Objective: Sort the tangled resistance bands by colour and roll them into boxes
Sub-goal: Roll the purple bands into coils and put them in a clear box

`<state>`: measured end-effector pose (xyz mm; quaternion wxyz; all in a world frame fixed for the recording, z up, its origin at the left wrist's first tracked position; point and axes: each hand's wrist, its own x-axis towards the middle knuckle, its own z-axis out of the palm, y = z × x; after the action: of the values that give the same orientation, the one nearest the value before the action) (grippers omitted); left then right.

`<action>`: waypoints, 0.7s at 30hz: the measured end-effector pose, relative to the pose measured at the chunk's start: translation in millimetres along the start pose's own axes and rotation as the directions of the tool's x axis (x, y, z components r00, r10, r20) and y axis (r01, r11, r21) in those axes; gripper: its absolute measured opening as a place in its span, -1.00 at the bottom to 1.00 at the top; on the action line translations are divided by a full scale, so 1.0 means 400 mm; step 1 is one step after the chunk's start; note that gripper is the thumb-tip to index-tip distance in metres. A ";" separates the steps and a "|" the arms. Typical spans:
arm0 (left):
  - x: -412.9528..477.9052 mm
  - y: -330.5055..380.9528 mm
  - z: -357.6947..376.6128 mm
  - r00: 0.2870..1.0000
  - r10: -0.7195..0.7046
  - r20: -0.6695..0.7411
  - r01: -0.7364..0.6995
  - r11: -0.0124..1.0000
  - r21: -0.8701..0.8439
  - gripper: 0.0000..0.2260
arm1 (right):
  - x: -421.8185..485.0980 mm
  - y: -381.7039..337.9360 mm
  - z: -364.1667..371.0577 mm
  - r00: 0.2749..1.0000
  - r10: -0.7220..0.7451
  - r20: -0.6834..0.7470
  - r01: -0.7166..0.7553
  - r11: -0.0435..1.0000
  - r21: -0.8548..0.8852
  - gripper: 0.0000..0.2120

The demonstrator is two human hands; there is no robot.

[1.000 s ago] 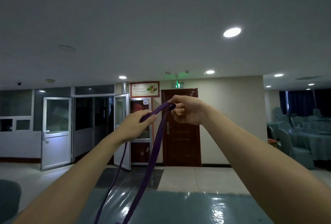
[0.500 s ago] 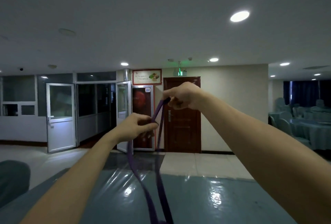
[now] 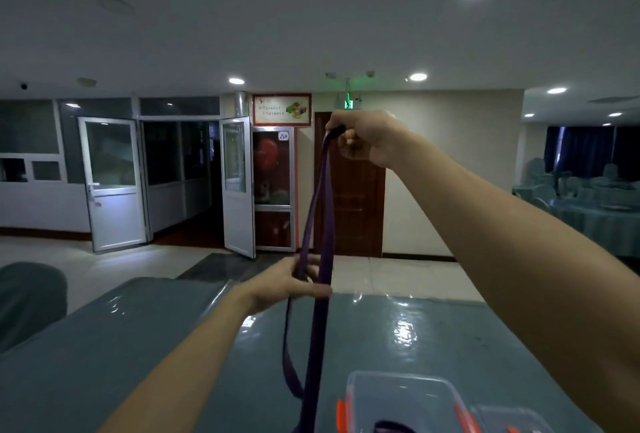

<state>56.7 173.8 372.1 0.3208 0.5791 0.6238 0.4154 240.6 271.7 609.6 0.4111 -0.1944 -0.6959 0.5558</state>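
A long purple resistance band point(image 3: 320, 211) hangs as a doubled strip in front of me. My right hand point(image 3: 367, 142) is raised high and pinches the band's top fold. Lower down, my left hand point(image 3: 294, 280) has its fingers curled round both strands just above the table. Below it the band sags in a loop and runs out of view at the bottom edge. A clear plastic box with orange clips point(image 3: 405, 405) stands at the bottom right, with a dark purple band part visible in it.
A glossy teal table point(image 3: 138, 346) spreads under my arms. A second clear box point(image 3: 512, 420) peeks in at the bottom right. A dark chair back point(image 3: 27, 297) stands at the left. Doors and covered dining tables lie beyond.
My left hand slid down the band from near my right hand to just above the table. The view tilted down, bringing the table and the boxes into sight.
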 end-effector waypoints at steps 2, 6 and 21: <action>-0.005 -0.079 0.050 0.983 -0.106 0.153 0.085 0.987 0.135 -0.57 | -0.006 0.022 0.002 1.000 0.007 0.013 -0.008 0.999 0.035 -0.86; 0.007 -0.161 0.067 0.959 -0.154 -0.236 0.023 0.877 -0.480 -0.82 | -0.017 0.131 -0.035 0.997 0.053 0.051 -0.060 0.987 0.148 -0.79; -0.164 -0.330 -0.060 0.890 -0.428 -0.160 0.414 0.609 0.676 -0.57 | -0.293 0.615 -0.132 0.918 0.385 0.095 -0.393 0.850 0.350 -0.89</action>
<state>-16.6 107.4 259.9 0.1739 0.4970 0.8481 0.0585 305.2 294.3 340.5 0.3114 -0.2458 -0.5321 0.7479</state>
